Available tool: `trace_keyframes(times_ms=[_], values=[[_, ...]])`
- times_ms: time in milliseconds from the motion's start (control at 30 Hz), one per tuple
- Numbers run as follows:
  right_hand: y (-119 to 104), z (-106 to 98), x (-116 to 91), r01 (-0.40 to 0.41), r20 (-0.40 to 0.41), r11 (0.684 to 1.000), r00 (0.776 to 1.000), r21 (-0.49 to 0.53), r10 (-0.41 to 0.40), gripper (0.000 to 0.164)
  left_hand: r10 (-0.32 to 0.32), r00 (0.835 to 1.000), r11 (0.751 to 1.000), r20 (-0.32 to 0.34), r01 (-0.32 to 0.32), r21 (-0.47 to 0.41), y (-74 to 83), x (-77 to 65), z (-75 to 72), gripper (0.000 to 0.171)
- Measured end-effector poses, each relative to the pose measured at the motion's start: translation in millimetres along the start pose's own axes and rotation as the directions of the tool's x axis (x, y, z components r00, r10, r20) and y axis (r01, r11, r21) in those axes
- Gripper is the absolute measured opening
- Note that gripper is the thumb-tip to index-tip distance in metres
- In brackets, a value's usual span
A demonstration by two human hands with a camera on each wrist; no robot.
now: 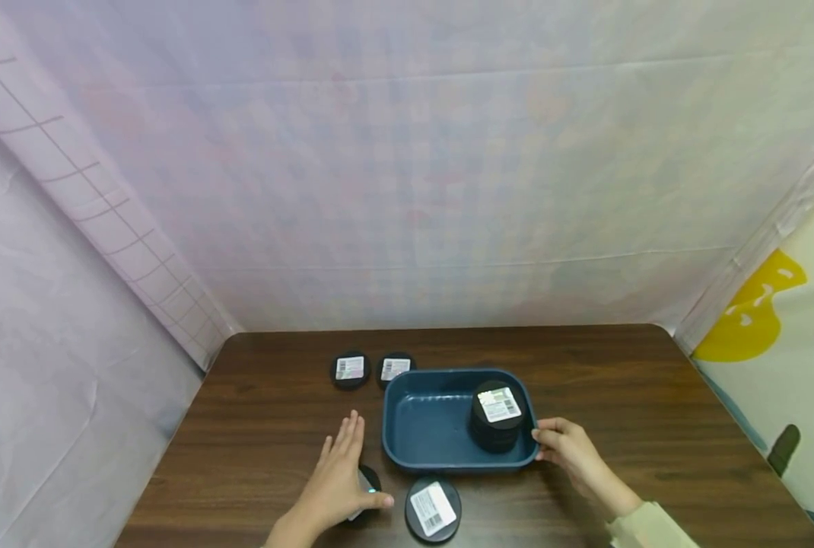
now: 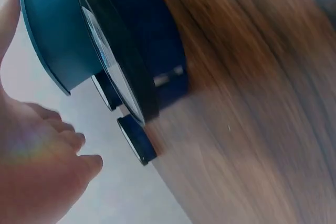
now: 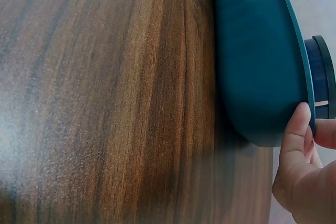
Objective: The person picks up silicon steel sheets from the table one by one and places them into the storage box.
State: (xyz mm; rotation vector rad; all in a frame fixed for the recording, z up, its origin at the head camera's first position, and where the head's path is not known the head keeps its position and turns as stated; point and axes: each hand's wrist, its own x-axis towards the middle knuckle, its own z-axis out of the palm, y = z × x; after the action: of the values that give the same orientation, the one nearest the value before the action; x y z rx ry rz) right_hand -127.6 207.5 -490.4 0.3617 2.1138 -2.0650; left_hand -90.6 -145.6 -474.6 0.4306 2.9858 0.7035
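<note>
My right hand [image 1: 567,449] pinches the right rim of a blue rectangular tray [image 1: 424,430], thumb on one side of the wall and fingers on the other. Inside that tray, at its right end, rises a stack of flat round black containers [image 1: 497,418] with a white label on top. Fingers spread, my left hand [image 1: 335,483] hovers over another round container [image 1: 371,478], partly hiding it. The left wrist view shows this container's dark blue side [image 2: 152,40] and black lid, apart from the fingers. Just right of it lies a labelled round container [image 1: 433,510], in front of the tray.
Behind the tray's left part, two more round containers [image 1: 350,370] lie on the brown wooden table [image 1: 619,396], one close to the tray's rim. A pale cloth wall [image 1: 448,190] stands along the table's back edge, with further cloth at both sides.
</note>
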Motion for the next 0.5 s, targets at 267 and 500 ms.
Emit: trace_keyframes(times_ms=[267, 500], values=[[0, 0, 1, 0.001, -0.002, 1.0, 1.0, -0.006, -0.001, 0.032, 0.098, 0.994, 0.992, 0.056, -0.102, 0.073, -9.9, -9.7, -2.2, 0.122], [1, 1, 0, 0.003, 0.002, 1.0, 1.0, 0.004, -0.003, 0.032, 0.142, 0.984, 0.98, 0.11, -0.156, 0.122, -16.9, -17.2, 0.8, 0.114]])
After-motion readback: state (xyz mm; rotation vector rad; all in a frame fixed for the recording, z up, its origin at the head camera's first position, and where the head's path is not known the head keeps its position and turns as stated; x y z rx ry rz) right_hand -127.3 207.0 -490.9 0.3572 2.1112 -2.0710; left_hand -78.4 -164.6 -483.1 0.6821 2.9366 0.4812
